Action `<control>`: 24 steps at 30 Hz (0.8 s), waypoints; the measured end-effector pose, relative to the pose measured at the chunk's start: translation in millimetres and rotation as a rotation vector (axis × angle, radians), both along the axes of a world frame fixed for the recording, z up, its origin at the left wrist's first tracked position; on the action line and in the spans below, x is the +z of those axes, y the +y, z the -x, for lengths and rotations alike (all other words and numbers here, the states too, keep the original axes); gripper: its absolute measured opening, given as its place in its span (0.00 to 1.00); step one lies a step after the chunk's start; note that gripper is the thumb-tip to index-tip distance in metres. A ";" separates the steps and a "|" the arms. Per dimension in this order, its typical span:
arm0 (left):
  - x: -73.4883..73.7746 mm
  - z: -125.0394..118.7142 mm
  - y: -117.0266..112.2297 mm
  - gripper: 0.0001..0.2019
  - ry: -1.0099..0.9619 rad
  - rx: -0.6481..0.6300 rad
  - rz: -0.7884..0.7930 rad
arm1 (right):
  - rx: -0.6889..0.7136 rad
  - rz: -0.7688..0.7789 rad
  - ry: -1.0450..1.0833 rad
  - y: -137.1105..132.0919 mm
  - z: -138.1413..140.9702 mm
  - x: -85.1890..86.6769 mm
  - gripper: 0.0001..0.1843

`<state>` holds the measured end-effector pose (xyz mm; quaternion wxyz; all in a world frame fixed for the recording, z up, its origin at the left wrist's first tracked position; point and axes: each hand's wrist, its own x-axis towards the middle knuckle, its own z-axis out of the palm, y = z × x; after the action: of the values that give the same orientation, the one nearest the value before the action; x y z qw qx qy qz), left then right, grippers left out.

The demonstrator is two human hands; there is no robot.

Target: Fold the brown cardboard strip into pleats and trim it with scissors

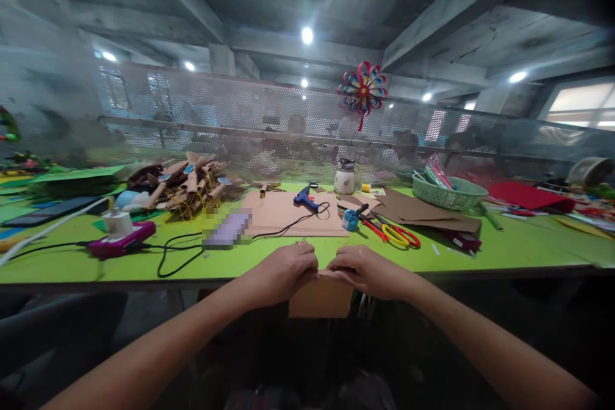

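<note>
My left hand (283,272) and my right hand (368,271) both pinch the top edge of a small brown cardboard piece (321,298). The piece hangs just in front of the near edge of the green table (504,246). The fingers of both hands are closed on the cardboard, thumbs close together at its middle. Beyond my hands lie a flat brown cardboard sheet (293,213), a blue glue gun (307,197) with a black cord, and red and yellow scissors (396,234).
A pile of rolled brown paper tubes (192,189) sits at the back left. A pink power strip (122,237) lies left, a green basket (449,192) back right, a white jar (344,178) behind. A perforated metal screen with a paper pinwheel (362,90) closes the far side.
</note>
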<state>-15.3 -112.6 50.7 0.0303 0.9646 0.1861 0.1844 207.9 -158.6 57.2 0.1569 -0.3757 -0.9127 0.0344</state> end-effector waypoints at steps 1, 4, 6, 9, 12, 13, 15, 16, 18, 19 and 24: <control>-2.4 1.1 -1.6 0.10 -0.008 0.006 0.007 | -0.011 -0.040 -0.019 -1.9 1.3 -0.8 0.16; -9.0 3.3 -6.9 0.10 -0.008 0.008 0.033 | -0.015 -0.131 -0.082 -6.9 4.7 -2.3 0.14; -10.5 4.4 -11.8 0.11 0.005 -0.001 0.037 | 0.015 -0.136 -0.110 -10.2 6.5 -0.6 0.13; -7.9 6.3 -19.2 0.15 0.011 -0.023 0.055 | 0.055 -0.105 -0.136 -15.7 8.2 5.2 0.14; -3.5 7.7 -23.7 0.15 -0.008 -0.048 0.113 | 0.080 -0.075 -0.165 -20.0 8.0 11.4 0.15; -2.5 7.9 -24.4 0.15 -0.014 -0.051 0.139 | 0.084 -0.066 -0.171 -20.9 7.3 13.3 0.15; -1.1 8.2 -25.1 0.14 -0.020 -0.046 0.191 | 0.076 -0.039 -0.166 -22.2 5.1 16.6 0.15; -0.8 8.4 -25.5 0.14 -0.018 -0.042 0.210 | 0.068 -0.015 -0.160 -22.8 3.5 18.0 0.14; -0.6 8.9 -26.3 0.14 -0.012 -0.032 0.224 | 0.048 0.039 -0.143 -24.0 0.1 19.9 0.13; -0.5 9.2 -26.7 0.14 -0.012 -0.025 0.220 | 0.038 0.061 -0.135 -24.6 -1.6 20.3 0.12; -1.1 14.0 -25.6 0.14 -0.016 -0.001 0.216 | 0.022 0.060 -0.090 -26.1 -5.5 16.7 0.11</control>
<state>-29.3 -138.2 49.6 0.1359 0.9543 0.2040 0.1710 213.5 -184.7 73.9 0.1039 -0.3712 -0.9215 0.0466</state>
